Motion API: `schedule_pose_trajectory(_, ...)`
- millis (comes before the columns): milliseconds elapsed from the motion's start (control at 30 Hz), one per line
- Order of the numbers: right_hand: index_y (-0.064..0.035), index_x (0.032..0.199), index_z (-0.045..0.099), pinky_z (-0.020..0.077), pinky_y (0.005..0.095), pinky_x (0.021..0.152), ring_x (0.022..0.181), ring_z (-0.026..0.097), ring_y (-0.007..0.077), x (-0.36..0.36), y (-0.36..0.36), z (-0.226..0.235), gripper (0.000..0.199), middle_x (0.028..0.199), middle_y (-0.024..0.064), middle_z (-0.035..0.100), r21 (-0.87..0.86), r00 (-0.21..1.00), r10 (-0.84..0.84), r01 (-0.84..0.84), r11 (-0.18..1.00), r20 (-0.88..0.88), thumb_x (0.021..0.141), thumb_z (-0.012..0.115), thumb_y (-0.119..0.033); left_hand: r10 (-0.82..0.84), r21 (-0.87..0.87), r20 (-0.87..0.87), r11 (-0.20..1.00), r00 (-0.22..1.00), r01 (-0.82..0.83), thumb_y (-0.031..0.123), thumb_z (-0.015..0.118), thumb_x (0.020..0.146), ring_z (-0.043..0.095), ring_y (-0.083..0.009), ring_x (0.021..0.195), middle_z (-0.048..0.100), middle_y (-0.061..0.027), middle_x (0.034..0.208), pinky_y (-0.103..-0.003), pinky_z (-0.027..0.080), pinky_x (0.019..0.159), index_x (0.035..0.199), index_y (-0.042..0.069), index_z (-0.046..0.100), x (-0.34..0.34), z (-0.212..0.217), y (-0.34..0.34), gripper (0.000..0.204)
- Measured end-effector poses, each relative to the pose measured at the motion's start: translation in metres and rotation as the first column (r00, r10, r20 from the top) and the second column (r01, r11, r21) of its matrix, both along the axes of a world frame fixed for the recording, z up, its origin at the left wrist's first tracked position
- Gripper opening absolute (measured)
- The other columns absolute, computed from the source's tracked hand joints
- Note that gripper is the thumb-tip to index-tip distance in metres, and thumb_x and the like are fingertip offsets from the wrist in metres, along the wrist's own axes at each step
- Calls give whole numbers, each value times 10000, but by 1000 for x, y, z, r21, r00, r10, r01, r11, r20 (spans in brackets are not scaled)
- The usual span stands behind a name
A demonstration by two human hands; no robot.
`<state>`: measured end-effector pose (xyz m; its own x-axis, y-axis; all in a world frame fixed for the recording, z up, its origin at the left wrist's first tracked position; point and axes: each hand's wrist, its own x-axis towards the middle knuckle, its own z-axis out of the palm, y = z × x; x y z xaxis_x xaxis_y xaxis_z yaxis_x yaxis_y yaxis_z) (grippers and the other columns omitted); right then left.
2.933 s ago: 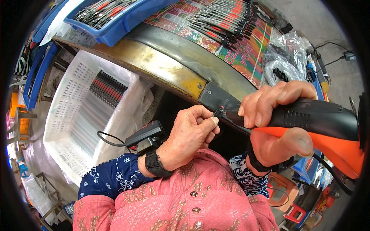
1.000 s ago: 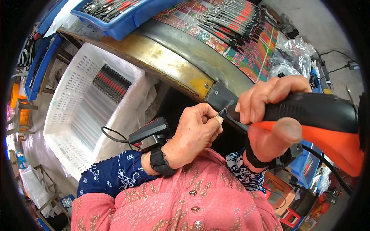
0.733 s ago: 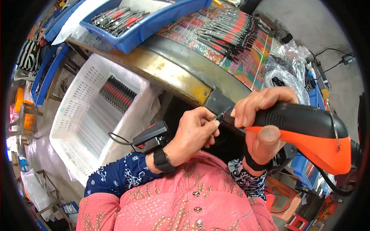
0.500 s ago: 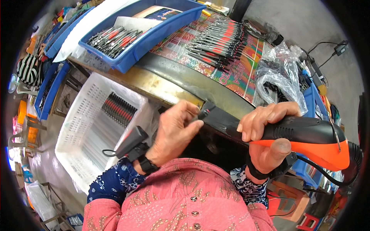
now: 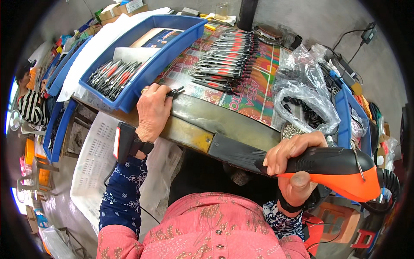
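Nearest the table's [image 5: 241, 129] front edge, the right hand [image 5: 293, 159] was clenched around a power tool [image 5: 332, 168] with a black upper body and an orange underside, smooth moulded plastic, one of its kind in view; it hung just below and in front of that edge. Further left along the same edge, the left hand [image 5: 152, 111] rested on the worn metal lip, its fingertips pinching a small black part [image 5: 176, 91] against the tabletop. Below the edge to the left stood one white perforated plastic crate [image 5: 92, 168]. Just behind the left hand sat a blue plastic tray [image 5: 142, 82] holding a loose heap of red-and-black tools. Deeper on the table, a row of similar slim tools [image 5: 228, 60], too many to count, lay on a patterned cloth. Toward the table's right end, clear crumpled plastic bags [image 5: 306, 95] held small dark pieces.
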<state>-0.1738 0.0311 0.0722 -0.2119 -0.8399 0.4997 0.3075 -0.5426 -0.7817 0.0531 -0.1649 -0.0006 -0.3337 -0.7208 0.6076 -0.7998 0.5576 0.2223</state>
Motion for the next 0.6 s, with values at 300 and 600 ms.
schedule_pose_trajectory(300,-35,904,429,475,327,510,498,530,186,-2,-2,-2,543,606,65,509,76,992,-120,123,989,-46,677,821,-333,-192,-103,-17,977,981,189,94,677,719,565,-318,862,601,-105,878,-399,445,749,892,55,636,-63,23,-7,182)
schedule_pose_trajectory(600,-21,959,437,479,280,601,648,571,163,-22,3,-10,479,708,79,553,26,999,39,-39,999,10,669,816,-50,-374,-166,-2,915,927,369,70,679,693,544,-310,840,574,-98,865,-408,443,716,913,66,617,-126,28,-20,229)
